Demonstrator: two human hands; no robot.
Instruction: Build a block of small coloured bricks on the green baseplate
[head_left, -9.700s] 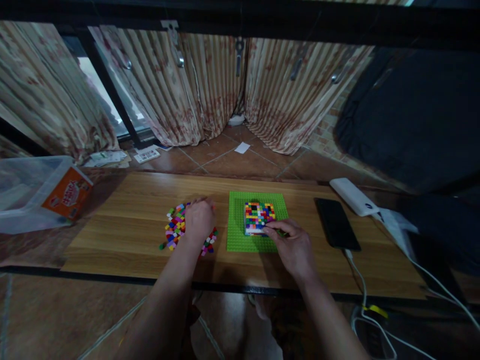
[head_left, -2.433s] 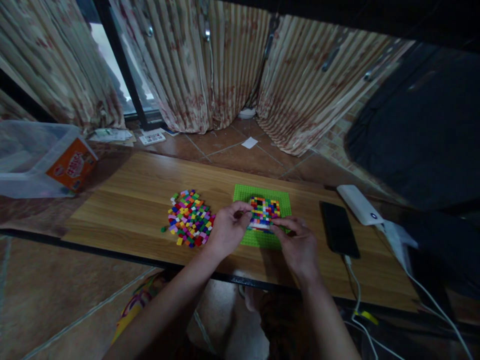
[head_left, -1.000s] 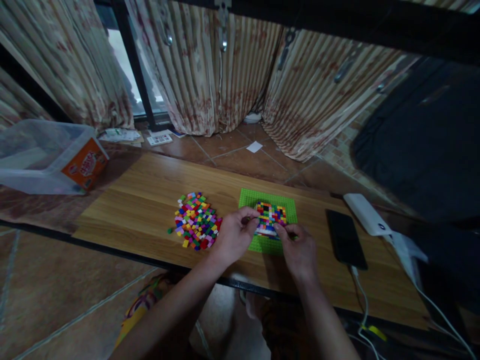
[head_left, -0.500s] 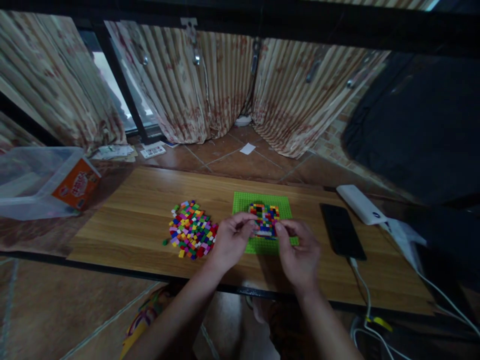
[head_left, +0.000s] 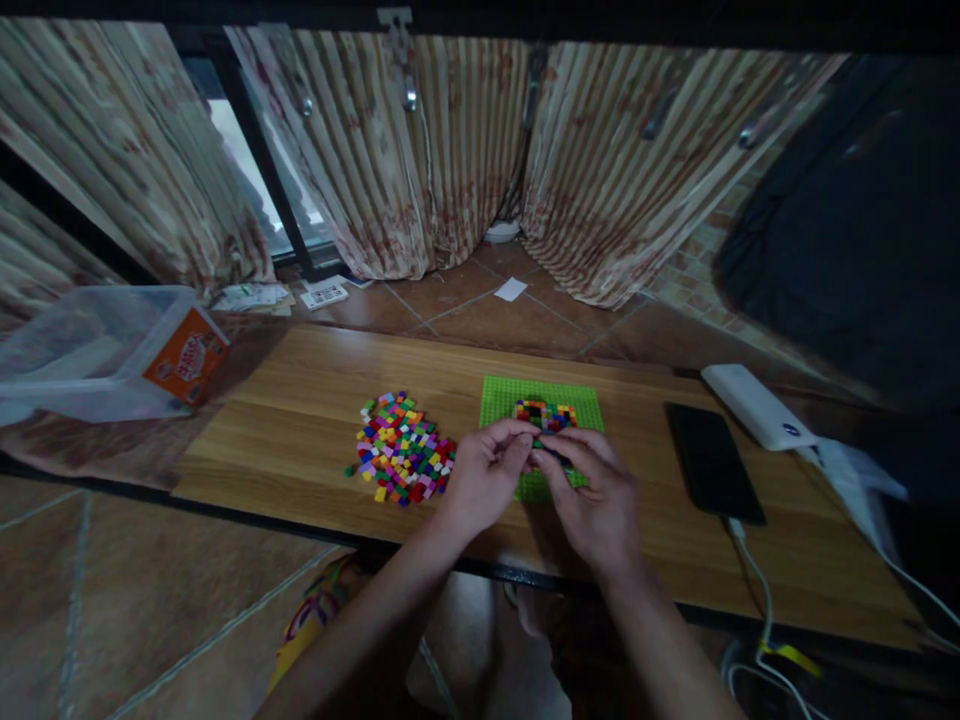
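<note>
Over the green studded baseplate (head_left: 499,400), my left hand (head_left: 487,475) and my right hand (head_left: 596,490) meet at the fingertips. Both are closed in a pinch, and whatever sits between the fingers is too small to make out. Behind them, a colourful structure of small toy bricks (head_left: 562,413) stands on the plate, its nearer part hidden by the fingers. Left of my left hand lies a loose pile of small toy bricks (head_left: 405,445) in many colours.
On the wooden table (head_left: 277,430), a black phone (head_left: 712,460) with a white cable lies to the right, beside a white power bank (head_left: 754,405). A clear plastic bin (head_left: 97,350) with an orange label stands at the left. Curtains hang behind.
My right hand has moved left, and its fingertips now meet those of my left hand. More of the brick structure is covered. The whole view has shifted slightly.
</note>
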